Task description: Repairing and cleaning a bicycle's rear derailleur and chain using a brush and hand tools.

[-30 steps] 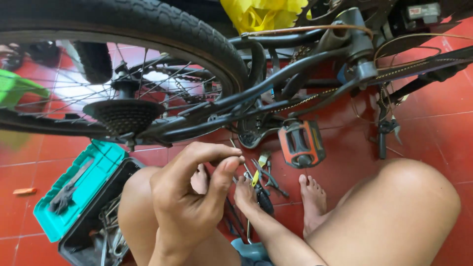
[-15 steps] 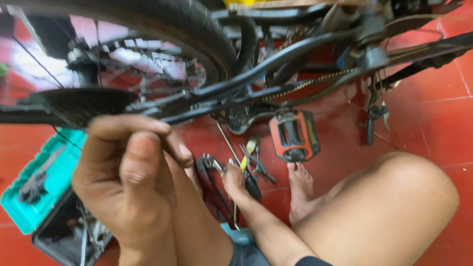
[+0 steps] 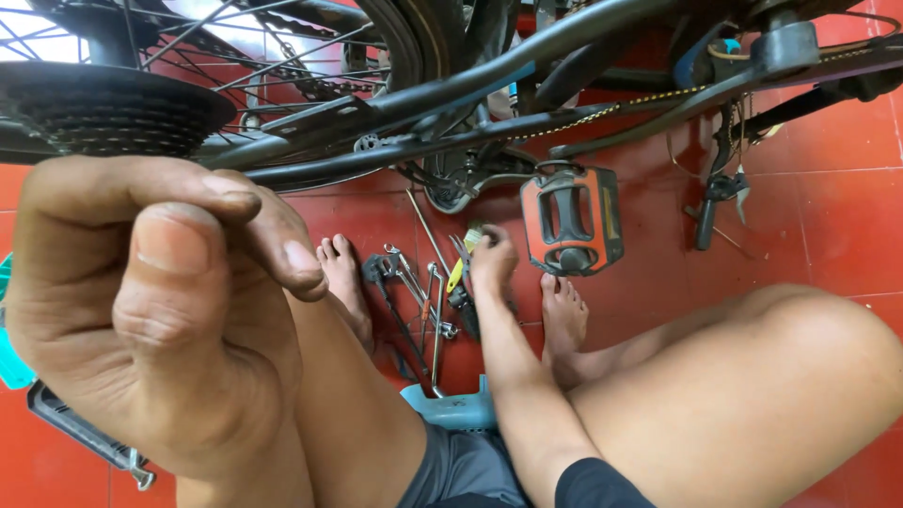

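My left hand (image 3: pixel 160 320) is raised close to the camera, thumb pressed against curled fingers; nothing shows between them. My right hand (image 3: pixel 494 259) reaches down to the red tiled floor between my bare feet. It rests on a heap of hand tools (image 3: pixel 414 282) beside a yellow-handled tool (image 3: pixel 458 273), and its fingers are hidden from here. Just above that hand hangs the bicycle's orange and black pedal (image 3: pixel 571 221). The black frame, the chain (image 3: pixel 602 108) and the rear sprocket cluster (image 3: pixel 113 108) cross the top of the view.
A teal toolbox (image 3: pixel 7 367) edges in at the left behind my left hand, with a dark tray (image 3: pixel 85 433) below it. A light blue seat (image 3: pixel 456 409) shows between my legs. My right knee (image 3: pixel 800 376) fills the lower right.
My left hand has risen much closer to the camera and now fills the left side. The view has shifted closer to the bicycle. My right hand has stayed at the tools.
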